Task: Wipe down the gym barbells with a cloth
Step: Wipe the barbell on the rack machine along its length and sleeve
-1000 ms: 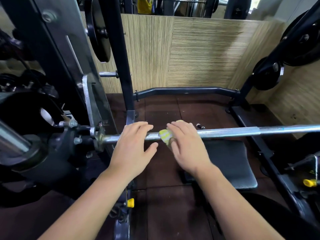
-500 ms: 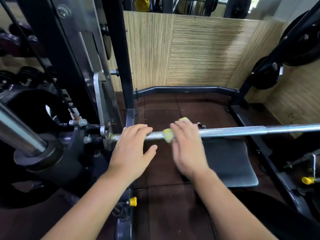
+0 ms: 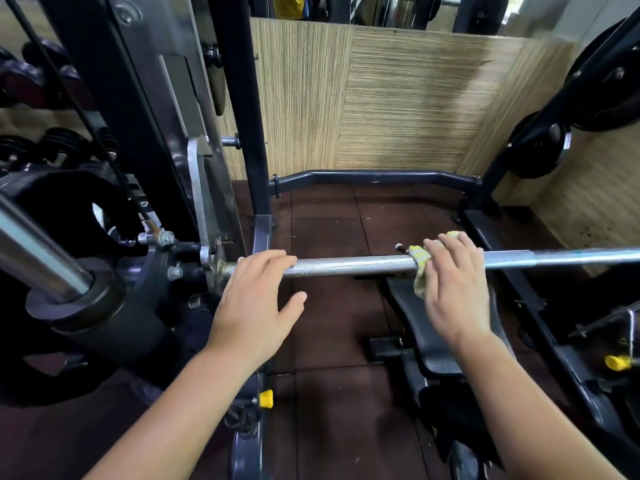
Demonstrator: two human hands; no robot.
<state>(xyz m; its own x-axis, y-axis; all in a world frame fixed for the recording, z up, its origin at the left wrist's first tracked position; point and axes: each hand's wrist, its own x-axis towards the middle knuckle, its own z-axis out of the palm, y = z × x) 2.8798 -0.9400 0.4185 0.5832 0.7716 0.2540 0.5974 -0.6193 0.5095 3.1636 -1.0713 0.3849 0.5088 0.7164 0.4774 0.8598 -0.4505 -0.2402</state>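
So the barbell (image 3: 353,264) runs 9-to-3 across the rack. Left hand (image 3: 254,303) drapes over its knurled end, fingers loose, thumb off. Right hand (image 3: 453,289), over at 3 o'clock, presses the yellow cloth (image 3: 419,268) onto it, probably wrapped around.

A long knurled steel barbell (image 3: 353,264) runs left to right above the dark rubber-tiled floor (image 3: 329,317). The left hand (image 3: 252,303) rests on its left end beside the black steel rack upright (image 3: 239,98); the right hand (image 3: 453,289) presses a yellow-striped cloth (image 3: 419,261) onto it further right, above the black padded bench (image 3: 429,337).
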